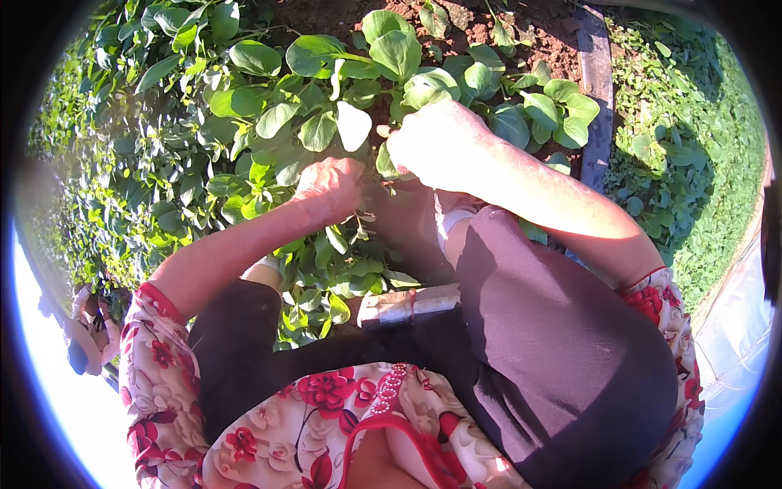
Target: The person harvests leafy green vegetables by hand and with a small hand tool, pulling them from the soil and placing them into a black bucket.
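Note:
Broad-leaved green seedlings [318, 130] crowd the bed around both of my hands. My left hand [332, 186] is closed in a fist low among the leaves; thin stems show beside its lower edge, but what its fingers hold is hidden. Just to the right, my right hand [436, 143] is bent down with its fingers curled at the base of the plants. Strong sunlight washes it out, so I cannot make out what is in it. One small leaf [385, 161] shows between the two hands, which are apart from each other.
Reddish soil [533, 34] shows at the far side. A grey board edge [597, 90] borders the bed on the right, with low greenery [692, 196] beyond. Between my knees lies a pale, tied bundle-like piece [409, 305]. Another person [91, 330] is at the far left.

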The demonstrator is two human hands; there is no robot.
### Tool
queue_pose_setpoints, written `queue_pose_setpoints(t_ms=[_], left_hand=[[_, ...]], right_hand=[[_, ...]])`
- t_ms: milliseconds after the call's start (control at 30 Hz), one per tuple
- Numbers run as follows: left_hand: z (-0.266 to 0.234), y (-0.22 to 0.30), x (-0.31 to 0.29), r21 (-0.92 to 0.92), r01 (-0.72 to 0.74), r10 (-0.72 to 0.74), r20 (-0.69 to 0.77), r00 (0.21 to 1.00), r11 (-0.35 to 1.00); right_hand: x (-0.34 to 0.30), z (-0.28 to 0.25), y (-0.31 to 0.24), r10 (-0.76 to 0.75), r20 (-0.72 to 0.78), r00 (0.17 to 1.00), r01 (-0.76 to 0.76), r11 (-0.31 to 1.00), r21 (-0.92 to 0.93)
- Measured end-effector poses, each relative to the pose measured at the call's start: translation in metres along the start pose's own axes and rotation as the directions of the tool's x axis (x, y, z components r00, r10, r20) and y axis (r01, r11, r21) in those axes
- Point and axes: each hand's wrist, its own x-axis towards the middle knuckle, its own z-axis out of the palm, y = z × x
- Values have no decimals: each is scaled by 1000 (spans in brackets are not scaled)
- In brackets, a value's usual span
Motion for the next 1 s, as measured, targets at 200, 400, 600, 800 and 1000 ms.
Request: queue_pose_setpoints(t_ms=[200,400,600,800,1000], left_hand=[[-35,25,-20,168,-274,320,-395,861,947],[-54,37,12,555,-113,454,-527,718,824],[-63,21,20,621,207,76,-397,915,756],[-64,-1,19,613,227,43,-394,918,757],[-53,18,59,380,-32,266,-582,769,924]], right_hand=[[-23,-16,10,192,-115,975,-175,973,148],[-16,-22,18,340,-200,919,-299,931,209],[-20,-41,16,535,-63,843,-488,808,330],[-23,-36,23,558,-11,830,-510,767,389],[-12,-31,29,556,24,831,-515,752,412]])
